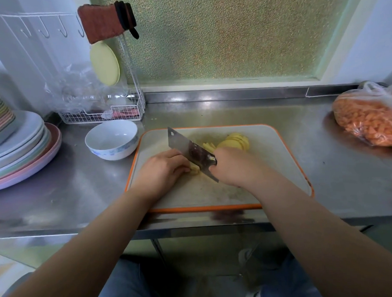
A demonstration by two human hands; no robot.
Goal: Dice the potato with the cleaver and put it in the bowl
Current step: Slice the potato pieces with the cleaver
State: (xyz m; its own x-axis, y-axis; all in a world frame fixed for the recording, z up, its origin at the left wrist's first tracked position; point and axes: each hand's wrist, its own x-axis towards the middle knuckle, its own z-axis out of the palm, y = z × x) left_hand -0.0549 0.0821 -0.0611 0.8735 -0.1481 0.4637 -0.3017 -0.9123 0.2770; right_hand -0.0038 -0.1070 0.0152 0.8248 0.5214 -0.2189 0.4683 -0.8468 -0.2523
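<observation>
Landmark: the orange-rimmed cutting board (pixel 281 167) is laid on the desk (pixel 85 198).
Left hand (pixel 162 170): potato pieces (pixel 194 169) are held down near the board's middle by curled fingers.
Right hand (pixel 233 165): the cleaver (pixel 189 148) is gripped, its blade set against those pieces.
Potato slices (pixel 235 142): fanned at the board's far side.
Bowl (pixel 111 139): just left of the board's far corner.
</observation>
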